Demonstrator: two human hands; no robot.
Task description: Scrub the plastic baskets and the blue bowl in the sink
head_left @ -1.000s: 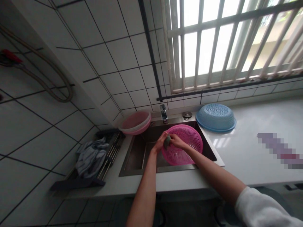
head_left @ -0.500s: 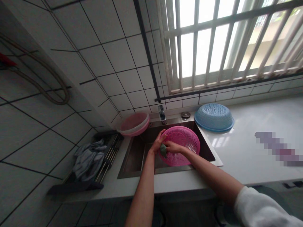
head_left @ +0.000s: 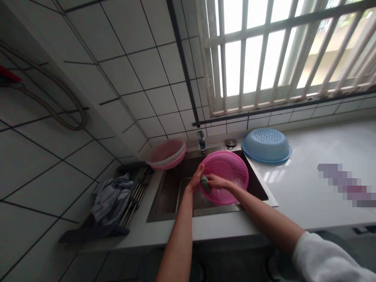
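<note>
A round pink colander [head_left: 227,164] is held tilted over the steel sink [head_left: 164,203]. Its left rim is in the grip of my left hand [head_left: 196,179], fingers wrapped at the edge. My right hand [head_left: 216,181] reaches over the colander from the right and is closed on a small grey-green cloth [head_left: 205,182]. The cloth presses near the colander's left rim, close to my left hand. Part of the basket's near side is covered by my right hand and forearm.
Behind the sink stands a faucet [head_left: 201,141], with a metal drain strainer [head_left: 230,143] beside it. A blue colander [head_left: 266,145] lies upside down on the right counter. Pink basins [head_left: 167,154] sit at the back left; a grey cloth [head_left: 111,199] rests on a rack at left.
The pink colander has tilted and turned slightly, its far rim now higher. My right hand and the cloth have shifted a little to the right along its left side.
</note>
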